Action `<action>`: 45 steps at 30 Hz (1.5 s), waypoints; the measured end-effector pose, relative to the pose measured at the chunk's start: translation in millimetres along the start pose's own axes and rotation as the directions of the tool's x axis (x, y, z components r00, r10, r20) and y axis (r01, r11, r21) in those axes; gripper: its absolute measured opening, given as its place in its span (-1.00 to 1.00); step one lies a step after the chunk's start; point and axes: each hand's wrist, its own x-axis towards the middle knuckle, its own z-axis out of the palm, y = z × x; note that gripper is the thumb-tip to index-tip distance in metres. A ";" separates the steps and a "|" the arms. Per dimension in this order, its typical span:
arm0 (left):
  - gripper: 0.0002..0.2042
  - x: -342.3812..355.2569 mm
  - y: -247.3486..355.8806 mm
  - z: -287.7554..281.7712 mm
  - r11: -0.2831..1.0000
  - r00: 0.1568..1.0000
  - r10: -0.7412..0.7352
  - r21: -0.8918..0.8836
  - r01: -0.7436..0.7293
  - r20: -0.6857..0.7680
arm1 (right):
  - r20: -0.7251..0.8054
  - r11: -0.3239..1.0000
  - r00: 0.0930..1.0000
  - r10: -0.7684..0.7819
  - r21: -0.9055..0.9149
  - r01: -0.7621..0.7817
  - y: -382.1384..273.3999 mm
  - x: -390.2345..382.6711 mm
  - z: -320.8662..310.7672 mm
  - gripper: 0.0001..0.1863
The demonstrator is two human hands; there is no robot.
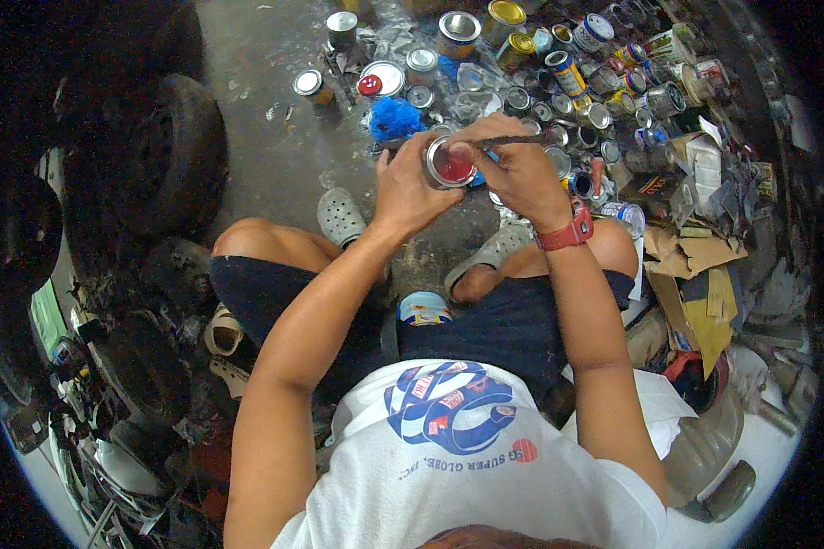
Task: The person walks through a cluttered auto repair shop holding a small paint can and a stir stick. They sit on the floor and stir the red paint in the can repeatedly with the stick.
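Observation:
In front of me, my left hand (405,192) is wrapped round a small open metal can (433,165), tilted so that the red paint (454,167) inside shows. My right hand (526,178), with a red watch at the wrist, is closed at the can's right rim. From its fingers a thin dark stick (520,140) points off to the right; whether its other end dips into the can is hidden by the fingers. Just beyond my left hand lies a bright blue crumpled bundle (395,119). A light blue-topped can (425,308) stands between my legs.
Many cans and jars crowd the floor ahead and right, among them a yellow-lidded can (506,13) and a white-lidded can (382,79) with a red lid (369,85) on it. Tyres (169,146) line the left. Torn cardboard (696,252) lies by my right knee.

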 end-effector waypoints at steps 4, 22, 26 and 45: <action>-0.09 0.8 -1.2 -1.3 0.998 0.997 -0.061 -0.022 0.062 0.048 | 0.018 0.999 1.000 0.024 -0.031 -0.023 -6.5 0.1 -1.7 -0.77; -0.19 -0.7 -2.6 2.9 0.998 0.999 0.043 0.037 -0.042 -0.032 | 0.034 0.995 0.995 0.095 0.028 -0.096 -2.7 -1.5 -2.1 -0.80; -0.20 -0.5 -3.8 0.7 0.999 0.999 0.042 0.009 -0.041 -0.026 | -0.003 1.000 1.000 -0.004 -0.027 0.004 -7.0 1.6 -3.6 -0.81; -0.16 -1.1 -6.6 2.8 1.000 1.000 0.021 0.004 -0.021 -0.015 | -0.056 0.999 0.998 -0.031 -0.046 0.028 -6.9 0.8 1.2 -0.80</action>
